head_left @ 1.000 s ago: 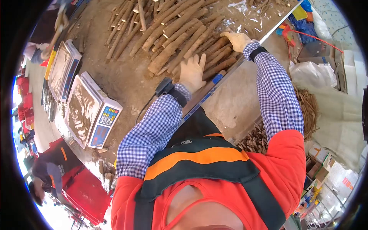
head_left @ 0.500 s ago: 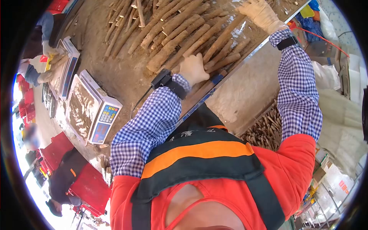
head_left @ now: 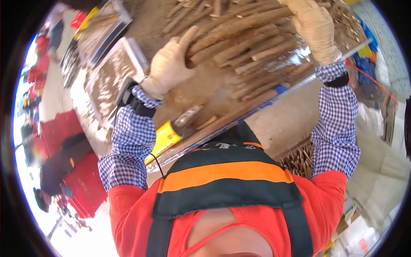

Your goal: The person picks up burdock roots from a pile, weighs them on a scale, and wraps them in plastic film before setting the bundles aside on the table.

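A heap of long brown roots (head_left: 239, 47), caked in soil, lies across a dirt-covered table (head_left: 201, 92). My left hand (head_left: 168, 66), in a pale glove, curls around the left ends of a bundle of these roots, thumb sticking up. At the bundle's right end my gloved right hand (head_left: 314, 28) wraps over the top of the longest roots. Both arms wear blue checked sleeves with dark wristbands, and a small black device sits on the left wrist.
Two soil-covered weighing scales (head_left: 112, 70) stand left of my left hand. A yellow-handled tool (head_left: 166, 136) lies at the table's near metal edge (head_left: 278, 91). More roots (head_left: 299, 160) are piled below on the right. Red crates (head_left: 64, 126) and a bent-over person (head_left: 53, 171) are at the left.
Both hands have closed on the ends of a bundle of roots and drawn it up and nearer; the view has swung, bringing the scales closer and revealing the yellow-handled tool.
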### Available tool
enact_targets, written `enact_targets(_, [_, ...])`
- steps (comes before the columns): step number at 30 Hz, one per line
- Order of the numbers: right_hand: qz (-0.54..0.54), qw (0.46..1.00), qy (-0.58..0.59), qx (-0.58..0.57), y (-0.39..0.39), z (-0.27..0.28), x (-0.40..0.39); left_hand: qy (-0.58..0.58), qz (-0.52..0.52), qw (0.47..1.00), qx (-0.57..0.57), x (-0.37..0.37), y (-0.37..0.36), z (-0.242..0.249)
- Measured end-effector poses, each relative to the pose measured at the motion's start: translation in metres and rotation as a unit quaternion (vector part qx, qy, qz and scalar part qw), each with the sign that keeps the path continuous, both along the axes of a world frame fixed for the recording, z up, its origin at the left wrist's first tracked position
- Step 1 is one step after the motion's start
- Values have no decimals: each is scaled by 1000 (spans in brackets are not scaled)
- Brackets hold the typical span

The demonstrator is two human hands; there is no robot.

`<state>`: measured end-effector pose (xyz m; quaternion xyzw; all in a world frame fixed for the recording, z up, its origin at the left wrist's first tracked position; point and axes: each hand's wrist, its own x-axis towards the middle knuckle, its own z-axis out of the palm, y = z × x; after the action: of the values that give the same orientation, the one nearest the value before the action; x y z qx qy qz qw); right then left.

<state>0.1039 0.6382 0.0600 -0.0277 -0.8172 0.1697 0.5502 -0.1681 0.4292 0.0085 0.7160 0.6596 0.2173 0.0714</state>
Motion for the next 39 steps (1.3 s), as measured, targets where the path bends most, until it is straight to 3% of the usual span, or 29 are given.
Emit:
enact_targets(1, [-151, 964, -192, 106, -30, 24, -16, 31, 20, 999, -1, -24, -21, 12])
enact_targets(2, [-295, 857, -366, 210, -53, 38, -39, 59, 43, 997, -1, -51, -46, 19])
enact_targets(7, [-197, 872, -363, 262, -102, 6, -199, 146, 130, 981, 9, -176, -167, 21])
enact_targets(9, [-153, 878, -344, 295, -117, -11, -260, 125, 154, 979, -49, -203, -204, 33])
enact_targets(12, [-112, 835, -496, 209, -151, -49, -329, 117, 205, 964, -125, -260, -246, -6])
enact_targets(13, [-97, 835, -515, 167, -160, -59, -339, 65, 169, 976, -119, -285, -255, -28])
enact_targets(15, [-78, 812, -576, 61, -167, -48, -338, 72, 170, 969, -163, -277, -249, -3])
enact_targets(18, [-120, 841, -516, 105, -173, -55, -337, 128, 179, 948, -229, -272, -249, 14])
enact_targets(20, [-148, 849, -493, 120, -169, -45, -329, 181, 159, 966, -94, -279, -261, 19])
enact_targets(22, [-142, 853, -478, 156, -162, -12, -303, 126, 168, 972, -100, -286, -265, 46])
enact_targets(23, [-149, 849, -481, 163, -169, 0, -297, 144, 181, 973, 22, -304, -268, 32])
enact_targets(24, [-155, 846, -482, 169, -176, 9, -290, 138, 191, 972, 18, -294, -276, 52])
enact_targets(26, [-114, 886, -423, 153, -176, 5, -277, -39, 216, 971, -94, -266, -283, 126])
enact_targets(27, [-103, 891, -416, 152, -180, 3, -272, 77, 116, 987, 84, -280, -292, 111])
enact_targets(28, [-93, 895, -408, 151, -184, 2, -268, 77, 121, 986, 81, -275, -297, 116])
enact_targets(31, [-44, 916, -383, 108, -190, -4, -251, -84, 150, 982, 81, -250, -293, 134])
enact_targets(35, [-27, 932, -352, 81, -196, -20, -244, -93, 166, 981, 41, -257, -295, 92])
enact_targets(37, [-34, 928, -361, 79, -195, -20, -240, -213, 275, 937, -10, -244, -290, 86])
enact_targets(39, [-43, 925, -369, 77, -194, -22, -244, -208, 233, 949, 39, -250, -283, 55])
